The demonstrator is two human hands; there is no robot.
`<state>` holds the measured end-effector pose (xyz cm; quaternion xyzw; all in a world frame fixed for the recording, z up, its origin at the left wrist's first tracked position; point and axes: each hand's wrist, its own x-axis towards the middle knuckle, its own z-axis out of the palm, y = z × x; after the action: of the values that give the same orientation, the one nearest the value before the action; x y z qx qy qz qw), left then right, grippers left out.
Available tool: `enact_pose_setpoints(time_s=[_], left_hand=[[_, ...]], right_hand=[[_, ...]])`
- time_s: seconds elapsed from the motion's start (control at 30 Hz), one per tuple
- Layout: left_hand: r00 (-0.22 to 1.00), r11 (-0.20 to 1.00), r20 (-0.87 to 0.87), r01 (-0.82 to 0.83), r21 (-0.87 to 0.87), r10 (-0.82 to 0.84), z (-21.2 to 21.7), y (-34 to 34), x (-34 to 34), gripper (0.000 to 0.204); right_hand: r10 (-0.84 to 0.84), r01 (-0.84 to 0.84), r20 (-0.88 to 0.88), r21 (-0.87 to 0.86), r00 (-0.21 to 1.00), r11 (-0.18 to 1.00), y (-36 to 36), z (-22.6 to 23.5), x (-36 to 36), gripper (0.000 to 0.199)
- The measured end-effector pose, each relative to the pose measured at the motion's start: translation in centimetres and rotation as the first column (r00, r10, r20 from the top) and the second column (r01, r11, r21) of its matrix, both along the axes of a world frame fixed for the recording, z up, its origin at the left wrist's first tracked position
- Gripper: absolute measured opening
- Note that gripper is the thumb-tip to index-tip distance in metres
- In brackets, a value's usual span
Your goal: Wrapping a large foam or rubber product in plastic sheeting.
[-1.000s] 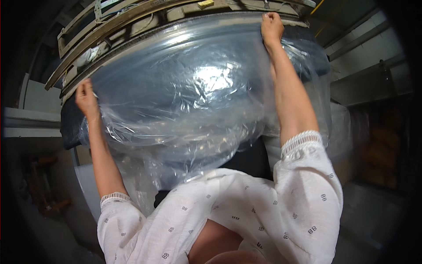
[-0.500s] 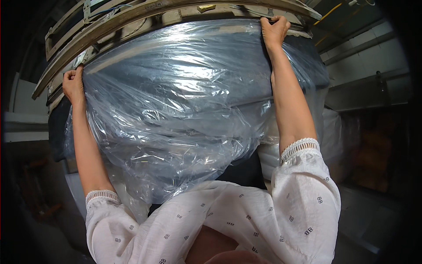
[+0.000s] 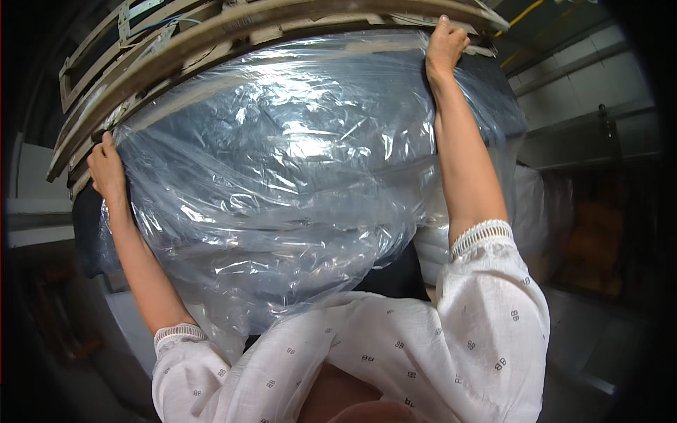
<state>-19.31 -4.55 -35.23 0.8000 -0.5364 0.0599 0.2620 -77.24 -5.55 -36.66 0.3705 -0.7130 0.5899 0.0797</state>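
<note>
A clear, crinkled plastic sheet (image 3: 282, 148) lies over a dark, wide padded surface, its near part bunched in loose folds by my body. At the sheet's far left corner, my left hand (image 3: 107, 168) is closed on its edge, beside a wooden frame (image 3: 151, 74). My right hand (image 3: 447, 51) grips the sheet's far right edge with curled fingers, close against the same frame. Both arms reach forward, and the sheet spans the gap between them. The fingertips are partly hidden at both edges.
Beyond the sheet, wooden slats with metal brackets (image 3: 125, 20) and a light blue cord (image 3: 166, 22) cross the far left. A yellow cable (image 3: 525, 15) hangs at the far right. Pale plastic-wrapped bundles (image 3: 529, 208) stand to the right, below a grey metal beam (image 3: 596, 141).
My left hand has shifted left and nearer to me along the frame. My right hand has moved slightly right, its fingers now tilted upward. The sheet's folds and glare have shifted.
</note>
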Motion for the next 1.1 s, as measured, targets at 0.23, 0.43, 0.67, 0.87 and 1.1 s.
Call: enact_pose_setpoints(time_s=[0.23,0.43,0.67,0.87,1.1], left_hand=[[0.770,0.796,-0.372,0.276,-0.539,-0.519,3.1,4.9,5.3,0.024],[0.649,0.864,-0.609,0.156,-0.480,-0.455,6.4,16.1,7.6,0.028],[0.807,0.910,-0.476,0.172,-0.378,-0.351,7.0,24.2,8.6,0.022],[0.778,0.915,0.481,0.339,0.220,-0.404,8.3,21.8,-1.5,0.021],[0.252,0.235,0.351,0.968,-0.089,-0.902,10.1,14.5,-27.3,0.028]], right_hand=[[0.310,-0.251,0.262,-0.236,0.914,0.939,6.2,0.4,5.3,0.027],[0.605,-0.692,0.690,-0.208,0.397,0.691,13.9,3.5,7.6,0.043],[0.778,-0.854,0.412,-0.002,0.473,0.520,15.2,2.7,7.6,0.015],[0.720,-0.714,0.049,0.191,0.692,0.673,19.1,4.1,8.2,0.017],[0.716,-0.724,0.109,0.152,0.689,0.673,21.7,5.0,7.5,0.028]])
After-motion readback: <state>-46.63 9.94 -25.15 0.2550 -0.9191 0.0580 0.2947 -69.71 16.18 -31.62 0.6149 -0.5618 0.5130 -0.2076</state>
